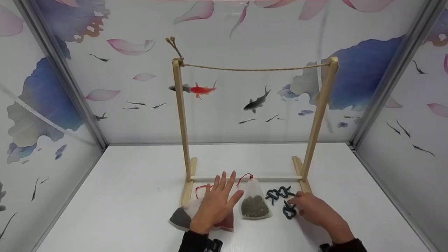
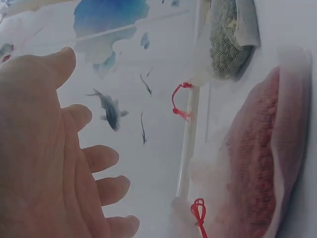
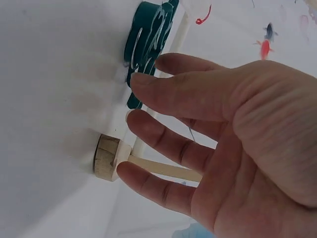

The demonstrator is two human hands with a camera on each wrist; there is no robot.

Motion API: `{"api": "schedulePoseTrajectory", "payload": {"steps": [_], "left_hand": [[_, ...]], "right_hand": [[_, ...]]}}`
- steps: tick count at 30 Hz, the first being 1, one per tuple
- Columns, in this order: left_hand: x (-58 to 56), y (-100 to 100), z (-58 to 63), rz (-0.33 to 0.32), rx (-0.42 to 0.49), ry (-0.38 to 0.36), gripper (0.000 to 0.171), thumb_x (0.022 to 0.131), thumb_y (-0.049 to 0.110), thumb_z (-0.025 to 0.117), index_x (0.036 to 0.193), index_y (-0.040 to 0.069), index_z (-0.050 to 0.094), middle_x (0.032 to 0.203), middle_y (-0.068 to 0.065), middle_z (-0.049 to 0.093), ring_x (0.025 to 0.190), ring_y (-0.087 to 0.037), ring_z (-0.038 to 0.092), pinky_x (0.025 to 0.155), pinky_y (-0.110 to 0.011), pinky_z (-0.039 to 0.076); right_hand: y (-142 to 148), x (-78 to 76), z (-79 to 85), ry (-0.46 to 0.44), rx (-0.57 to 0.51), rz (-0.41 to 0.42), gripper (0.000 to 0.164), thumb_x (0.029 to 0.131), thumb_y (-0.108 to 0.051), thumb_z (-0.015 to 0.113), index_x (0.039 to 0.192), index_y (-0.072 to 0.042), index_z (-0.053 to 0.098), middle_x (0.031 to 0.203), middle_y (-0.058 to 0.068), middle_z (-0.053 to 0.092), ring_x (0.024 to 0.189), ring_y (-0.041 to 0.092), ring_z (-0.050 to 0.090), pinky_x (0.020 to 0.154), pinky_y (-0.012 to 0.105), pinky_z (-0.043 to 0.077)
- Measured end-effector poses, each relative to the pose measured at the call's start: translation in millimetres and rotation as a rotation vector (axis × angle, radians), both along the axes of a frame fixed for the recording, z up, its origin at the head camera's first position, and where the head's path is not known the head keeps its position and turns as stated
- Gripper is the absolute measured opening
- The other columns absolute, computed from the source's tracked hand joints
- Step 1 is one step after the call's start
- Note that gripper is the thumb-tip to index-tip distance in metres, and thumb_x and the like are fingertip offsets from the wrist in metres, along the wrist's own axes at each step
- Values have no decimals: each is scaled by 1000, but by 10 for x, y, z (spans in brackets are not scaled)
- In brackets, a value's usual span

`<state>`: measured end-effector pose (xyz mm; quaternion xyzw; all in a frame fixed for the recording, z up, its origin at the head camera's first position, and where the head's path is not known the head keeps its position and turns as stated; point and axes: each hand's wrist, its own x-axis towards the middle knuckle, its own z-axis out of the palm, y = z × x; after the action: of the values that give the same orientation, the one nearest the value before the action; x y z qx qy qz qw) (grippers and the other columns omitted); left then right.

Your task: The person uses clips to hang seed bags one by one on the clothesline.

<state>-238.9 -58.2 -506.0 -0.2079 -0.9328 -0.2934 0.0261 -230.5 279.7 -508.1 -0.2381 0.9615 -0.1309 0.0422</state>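
Note:
My left hand (image 1: pixel 218 203), fingers straight and spread, is over the sachets, palm down. Beneath it lie a mesh sachet with dark grey filling (image 1: pixel 181 218) and one with reddish filling (image 2: pixel 257 163), both partly hidden in the head view. To its right is a sachet with greenish-brown filling (image 1: pixel 255 206), its red drawstring toward the frame. My right hand (image 1: pixel 316 210) reaches down at a dark green clip (image 1: pixel 289 211), thumb and index fingertips right at its end, the other fingers loosely bent. Two more green clips (image 1: pixel 279 193) lie just behind it.
A wooden frame stands behind the sachets, with a left post (image 1: pixel 182 122), a right post (image 1: pixel 318 122) and a twine (image 1: pixel 255 69) strung between their tops. A pale crossbar (image 1: pixel 276 178) joins its feet. Printed panels (image 1: pixel 224 115) enclose the white table (image 1: pixel 133 189).

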Motion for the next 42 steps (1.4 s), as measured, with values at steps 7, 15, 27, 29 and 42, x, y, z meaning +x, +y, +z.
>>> {"api": "schedulePoseTrajectory", "payload": {"steps": [7, 15, 27, 29, 42], "left_hand": [[35, 78, -78, -59, 1, -14, 79, 101, 67, 39, 163, 20, 25, 165, -19, 23, 151, -42, 18, 115, -67, 15], [61, 139, -106, -98, -24, -38, 83, 100, 68, 41, 161, 14, 28, 161, -19, 31, 148, -42, 27, 118, -59, 20], [168, 259, -16, -153, -100, 57, 80, 97, 70, 45, 154, 13, 46, 148, -10, 54, 135, -29, 50, 109, -56, 38], [195, 270, 17, -160, -93, 79, 78, 97, 70, 45, 153, 15, 47, 146, -6, 56, 131, -26, 54, 107, -51, 42], [279, 356, 122, -275, 9, 166, 65, 94, 64, 59, 140, 19, 61, 127, 2, 67, 112, -9, 63, 88, -30, 53]], "right_hand": [[-49, 9, 29, -70, -32, -104, 22, 75, 2, 86, 89, -13, 77, 84, -6, 62, 78, 16, 62, 71, 40, 53], [-56, 41, 7, -94, -73, -51, 16, 78, 0, 83, 77, -14, 76, 75, -9, 66, 68, 9, 58, 63, 35, 51], [-190, 147, 204, 78, -139, 97, 12, 88, -12, 78, 84, -20, 70, 80, -16, 61, 72, 4, 58, 60, 28, 49], [-246, 179, 259, 117, -149, 118, 12, 88, -14, 78, 85, -22, 69, 82, -17, 61, 73, 5, 60, 60, 28, 49], [-549, 328, 312, 292, -145, 144, 8, 90, -20, 77, 89, -23, 70, 84, -12, 63, 74, 6, 61, 60, 28, 51]]}}
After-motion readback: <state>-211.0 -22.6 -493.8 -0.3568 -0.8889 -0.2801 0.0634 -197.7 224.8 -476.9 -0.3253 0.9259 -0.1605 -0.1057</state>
